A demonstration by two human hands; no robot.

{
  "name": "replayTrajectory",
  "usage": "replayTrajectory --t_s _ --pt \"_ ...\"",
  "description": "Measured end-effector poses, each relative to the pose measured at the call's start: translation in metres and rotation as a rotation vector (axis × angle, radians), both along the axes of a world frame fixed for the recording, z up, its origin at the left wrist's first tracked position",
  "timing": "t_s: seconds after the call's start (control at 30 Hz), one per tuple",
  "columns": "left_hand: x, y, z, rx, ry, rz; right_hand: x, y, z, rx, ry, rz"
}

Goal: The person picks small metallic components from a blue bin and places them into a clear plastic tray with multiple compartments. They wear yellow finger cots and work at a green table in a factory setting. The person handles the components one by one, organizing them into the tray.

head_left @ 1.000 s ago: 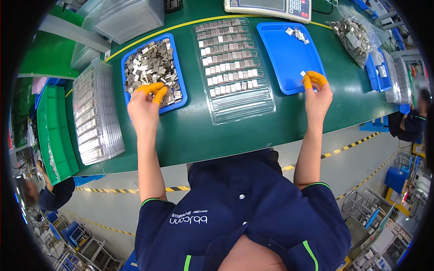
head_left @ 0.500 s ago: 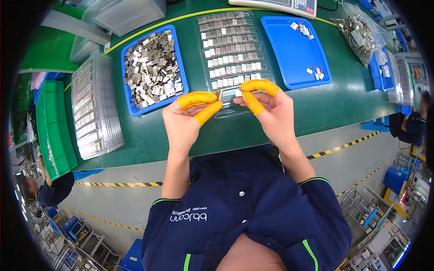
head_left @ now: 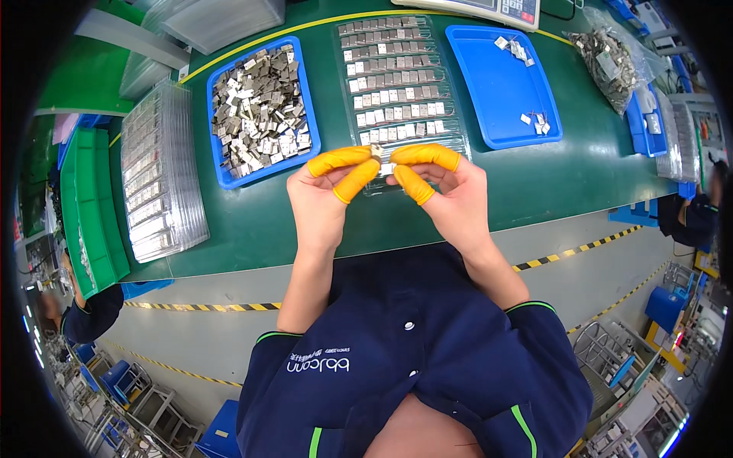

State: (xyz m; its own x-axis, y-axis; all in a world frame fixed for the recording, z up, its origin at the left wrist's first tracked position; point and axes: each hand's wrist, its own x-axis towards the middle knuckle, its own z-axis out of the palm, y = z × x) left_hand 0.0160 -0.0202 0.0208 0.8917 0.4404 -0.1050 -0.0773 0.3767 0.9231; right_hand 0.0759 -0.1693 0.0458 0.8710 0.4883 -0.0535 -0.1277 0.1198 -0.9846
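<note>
Yellow finger cots cover the thumb and forefinger of both my hands. My left hand (head_left: 319, 200) pinches a small metal USB connector (head_left: 376, 152) between those two fingertips. Close beside it, my right hand (head_left: 455, 200) has its thumb and forefinger tips drawn together; whether a piece sits between them is too small to tell. Both hands are over the near end of a clear plastic blister tray (head_left: 450, 122), which holds several rows of silver and white connectors. To its left, a blue tray (head_left: 311, 114) is heaped with loose connectors.
Another blue tray (head_left: 504, 99) at right holds a few white pieces. Stacked clear trays (head_left: 164, 175) and a green bin (head_left: 95, 206) stand at left. Far right lies a bag of parts (head_left: 607, 65); a scale (head_left: 496, 9) sits at the back. Other people work at both sides.
My hands have drawn closer together, the left moving right and the right slightly left. The connector in my left hand has turned, so its broad face shows instead of its edge.
</note>
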Motion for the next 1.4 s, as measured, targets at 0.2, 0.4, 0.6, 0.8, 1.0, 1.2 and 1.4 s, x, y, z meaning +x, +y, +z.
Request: replayTrajectory --t_s 0.2,0.4,0.6,0.8,1.0,1.2,1.4 --pt "0.002 0.001 0.005 0.008 0.047 -0.028 0.011 -0.007 -0.001 -0.035 -0.094 -0.119" --pt "0.001 -0.001 0.004 -0.033 0.061 -0.115 0.016 -0.010 -0.007 -0.065 -0.167 -0.051" --pt "-0.001 0.000 0.002 0.035 0.072 -0.162 0.015 -0.014 -0.006 -0.138 -0.175 -0.002" --pt "-0.003 0.000 0.005 0.061 0.145 -0.194 0.016 -0.017 0.002 -0.199 -0.120 0.080" --pt "-0.003 0.006 0.009 -0.053 0.160 -0.362 0.020 -0.024 -0.014 -0.065 0.056 0.213" --pt "0.005 0.001 0.005 -0.031 0.185 -0.403 0.018 -0.024 -0.023 -0.056 0.188 0.111" --pt "0.011 -0.006 -0.001 -0.069 0.184 -0.399 0.015 -0.025 -0.030 -0.144 -0.077 -0.016"
